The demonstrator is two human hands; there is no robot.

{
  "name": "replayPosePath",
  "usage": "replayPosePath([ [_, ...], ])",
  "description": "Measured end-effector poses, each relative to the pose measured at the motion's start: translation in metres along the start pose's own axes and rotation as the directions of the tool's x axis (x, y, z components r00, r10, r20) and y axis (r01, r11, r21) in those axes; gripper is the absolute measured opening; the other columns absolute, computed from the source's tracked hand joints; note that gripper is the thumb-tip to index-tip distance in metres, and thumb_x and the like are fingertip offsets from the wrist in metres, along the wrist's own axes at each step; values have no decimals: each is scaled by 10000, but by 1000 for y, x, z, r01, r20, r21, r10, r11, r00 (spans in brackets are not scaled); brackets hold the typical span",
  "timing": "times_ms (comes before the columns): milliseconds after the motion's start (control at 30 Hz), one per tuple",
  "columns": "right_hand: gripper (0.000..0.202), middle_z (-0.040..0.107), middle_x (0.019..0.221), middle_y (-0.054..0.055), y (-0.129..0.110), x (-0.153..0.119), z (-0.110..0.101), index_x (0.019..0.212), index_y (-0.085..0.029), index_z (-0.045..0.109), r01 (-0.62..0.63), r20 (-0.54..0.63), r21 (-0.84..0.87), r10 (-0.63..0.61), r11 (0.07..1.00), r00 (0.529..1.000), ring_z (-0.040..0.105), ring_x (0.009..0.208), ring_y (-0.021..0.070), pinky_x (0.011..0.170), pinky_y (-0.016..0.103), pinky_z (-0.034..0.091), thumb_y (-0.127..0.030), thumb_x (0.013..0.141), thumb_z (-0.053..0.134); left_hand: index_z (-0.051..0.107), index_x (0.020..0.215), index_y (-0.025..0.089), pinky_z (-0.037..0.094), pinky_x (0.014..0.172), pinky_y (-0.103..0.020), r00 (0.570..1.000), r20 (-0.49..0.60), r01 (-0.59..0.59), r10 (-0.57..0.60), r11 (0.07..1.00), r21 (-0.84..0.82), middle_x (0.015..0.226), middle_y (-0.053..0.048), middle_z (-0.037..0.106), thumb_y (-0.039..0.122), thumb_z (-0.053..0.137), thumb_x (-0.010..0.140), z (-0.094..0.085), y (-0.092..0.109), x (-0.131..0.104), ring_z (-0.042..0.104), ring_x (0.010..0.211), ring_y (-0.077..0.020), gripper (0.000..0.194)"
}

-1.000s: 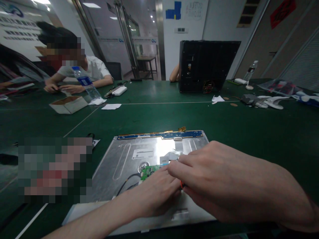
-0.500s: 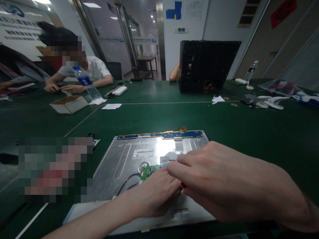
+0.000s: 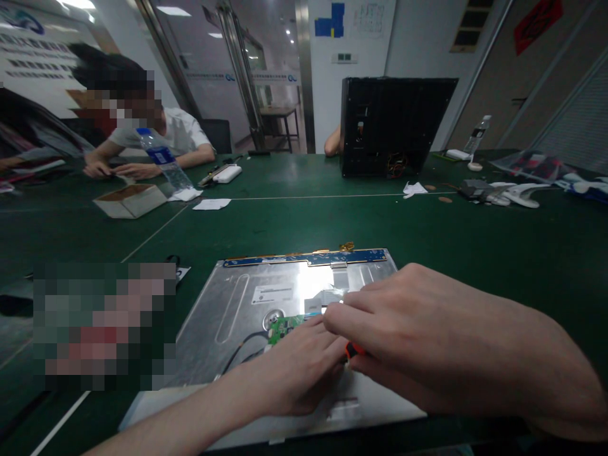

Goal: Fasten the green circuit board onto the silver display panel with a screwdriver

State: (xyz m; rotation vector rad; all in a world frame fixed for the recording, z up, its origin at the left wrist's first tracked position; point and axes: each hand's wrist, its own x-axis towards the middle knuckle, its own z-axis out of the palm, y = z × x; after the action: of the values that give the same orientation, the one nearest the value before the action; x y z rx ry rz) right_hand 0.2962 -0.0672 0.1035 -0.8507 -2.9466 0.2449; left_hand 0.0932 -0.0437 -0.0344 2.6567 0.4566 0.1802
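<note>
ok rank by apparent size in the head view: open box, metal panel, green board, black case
Metal panel
Black case
Open box
Green board, judged by its visible part; the left hand covers some

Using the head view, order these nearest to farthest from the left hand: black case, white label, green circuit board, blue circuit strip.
1. Green circuit board: right beside the left hand.
2. White label: farther forward, left.
3. Blue circuit strip: metal panel's far edge.
4. Black case: across the table.
</note>
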Motion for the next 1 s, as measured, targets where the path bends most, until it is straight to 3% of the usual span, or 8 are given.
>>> replayPosePath([
  [133, 145, 620, 843, -23, 1, -3, -1, 986, -210, 469, -20, -7, 15, 20, 1000, 1000, 549, 672, 134, 563, 273, 347, -175, 883, 565, 451, 1245, 183, 423, 988, -432, 1000, -19, 10, -11, 999, -39, 1276, -114, 577, 110, 525, 787, 7, -3, -2, 519, 1186, -293, 469],
  [467, 133, 606, 805, -41, 1, -8, -4, 950, -221, 464, -49, -35, -24, 48, 998, 998, 518, 628, 128, 523, 276, 290, -183, 885, 573, 489, 1142, 180, 425, 963, -447, 999, -36, 13, -15, 999, -50, 1133, -108, 595, 176, 524, 832, 0, 0, -3, 551, 1071, -290, 312],
  [567, 128, 591, 769, -47, 2, -12, -5, 927, -225, 445, -70, -84, -40, 66, 997, 994, 508, 611, 127, 518, 278, 273, -206, 895, 567, 422, 1225, 185, 430, 952, -454, 988, -152, -42, 23, 992, -120, 1157, -121, 563, 263, 563, 829, -7, 3, -5, 533, 1079, -302, 427],
  [700, 133, 567, 761, -49, 1, -21, -11, 921, -225, 439, -85, -247, -79, 63, 993, 967, 478, 599, 118, 515, 276, 266, -232, 899, 571, 304, 1331, 184, 411, 986, -453, 930, -365, -121, 51, 977, -173, 1258, -139, 487, 338, 570, 854, -25, 3, -10, 486, 1151, -305, 568],
  [767, 129, 555, 759, -50, -1, -25, -14, 930, -225, 455, -100, -339, -102, 60, 990, 939, 462, 588, 108, 518, 265, 278, -238, 895, 579, 324, 1327, 200, 400, 1002, -441, 904, -427, -71, -3, 985, -158, 1272, -125, 473, 321, 525, 896, -39, 2, -14, 471, 1176, -293, 491],
  [867, 121, 550, 748, -50, -2, -32, -17, 912, -222, 484, -186, -436, -127, 114, 974, 892, 467, 584, 104, 514, 254, 295, -243, 876, 597, 366, 1291, 229, 407, 992, -412, 841, -518, 98, -158, 985, -142, 1251, -96, 499, 312, 425, 966, -64, 1, -24, 492, 1156, -265, 340],
  [1000, 105, 544, 737, -38, -3, -42, -13, 864, -214, 498, -305, -498, -136, 201, 943, 844, 481, 584, 114, 498, 250, 306, -240, 847, 598, 468, 1195, 225, 441, 957, -377, 767, -558, 312, -318, 944, -108, 1190, -69, 558, 392, 378, 988, -86, -4, -54, 536, 1111, -260, 281],
])
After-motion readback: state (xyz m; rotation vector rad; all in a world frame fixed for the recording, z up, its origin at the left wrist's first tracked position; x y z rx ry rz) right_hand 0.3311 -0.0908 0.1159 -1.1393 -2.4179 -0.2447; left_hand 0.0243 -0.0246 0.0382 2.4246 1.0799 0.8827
